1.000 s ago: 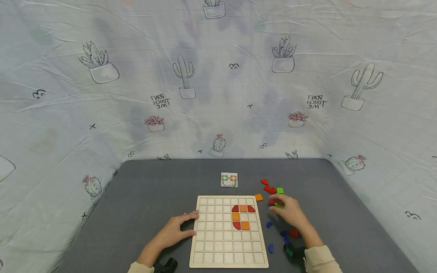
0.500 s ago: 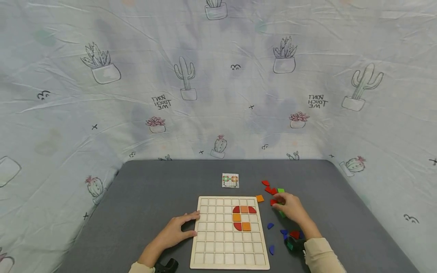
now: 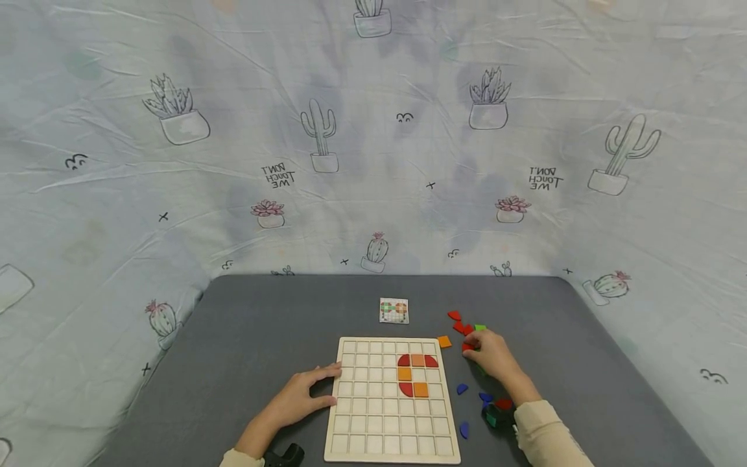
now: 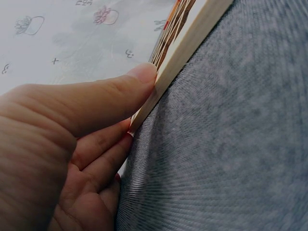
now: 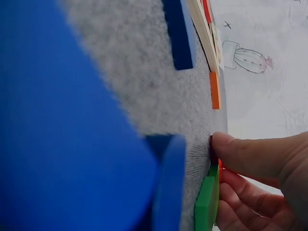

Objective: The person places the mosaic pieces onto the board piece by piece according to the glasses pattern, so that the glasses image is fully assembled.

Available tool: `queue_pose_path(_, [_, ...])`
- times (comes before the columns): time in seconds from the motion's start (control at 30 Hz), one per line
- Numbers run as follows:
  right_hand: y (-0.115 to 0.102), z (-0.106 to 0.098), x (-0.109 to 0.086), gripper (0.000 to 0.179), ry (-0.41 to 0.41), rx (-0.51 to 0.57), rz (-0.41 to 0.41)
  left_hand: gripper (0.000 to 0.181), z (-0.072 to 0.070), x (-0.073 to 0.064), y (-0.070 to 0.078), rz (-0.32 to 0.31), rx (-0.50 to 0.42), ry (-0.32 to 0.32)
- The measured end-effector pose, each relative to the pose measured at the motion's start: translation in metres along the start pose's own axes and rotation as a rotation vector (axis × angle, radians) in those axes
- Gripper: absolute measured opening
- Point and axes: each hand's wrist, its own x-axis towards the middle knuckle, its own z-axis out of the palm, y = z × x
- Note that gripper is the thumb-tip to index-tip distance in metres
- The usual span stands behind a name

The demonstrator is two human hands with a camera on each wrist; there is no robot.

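A pale wooden grid board (image 3: 373, 425) lies on the grey table, bearing red rounded pieces (image 3: 405, 389) and orange squares (image 3: 404, 373) in its upper right cells. My left hand (image 3: 299, 394) rests at the board's left edge, the thumb touching the rim in the left wrist view and the other fingers reaching along the side. To the right of the board, my right hand (image 3: 496, 358) pinches a small red piece (image 5: 213, 151) between thumb and fingers, low at the tabletop. A green piece (image 5: 206, 204) sits right below the fingers, partly hidden by them in the head view.
A small pattern card (image 3: 393, 311) lies behind the board. Loose red pieces (image 3: 454, 316), an orange square (image 3: 445, 341) and a light green piece (image 3: 480, 327) surround the right hand. Several blue pieces (image 3: 462, 389) lie nearer the front, by the right wrist.
The right thumb and fingers have drawn closer together around the red piece, and the hand has shifted slightly, covering more of the green pieces. The left hand stays at the board.
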Motion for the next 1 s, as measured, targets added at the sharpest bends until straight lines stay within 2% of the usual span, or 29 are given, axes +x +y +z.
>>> queue_pose_path(0.23, [-0.001, 0.003, 0.003, 0.016, 0.007, 0.003, -0.023, 0.057, 0.001, 0.000, -0.001, 0.009, -0.003, 0.010])
queue_pose_path(0.47, [0.001, 0.007, 0.003, 0.016, 0.039, 0.065, -0.054, 0.056, 0.002, 0.001, -0.004, 0.022, 0.024, 0.017])
queue_pose_path(0.6, [0.003, 0.006, 0.002, 0.014, 0.071, 0.119, -0.060, 0.056, 0.002, 0.001, -0.004, 0.000, 0.007, 0.007])
queue_pose_path(0.73, [0.001, 0.002, -0.001, 0.015, 0.069, 0.164, -0.037, 0.057, 0.003, 0.002, -0.005, -0.003, -0.002, 0.004])
queue_pose_path(1.0, [-0.008, -0.005, -0.011, 0.011, 0.000, 0.275, 0.046, 0.057, 0.003, 0.002, -0.004, 0.020, 0.011, 0.009])
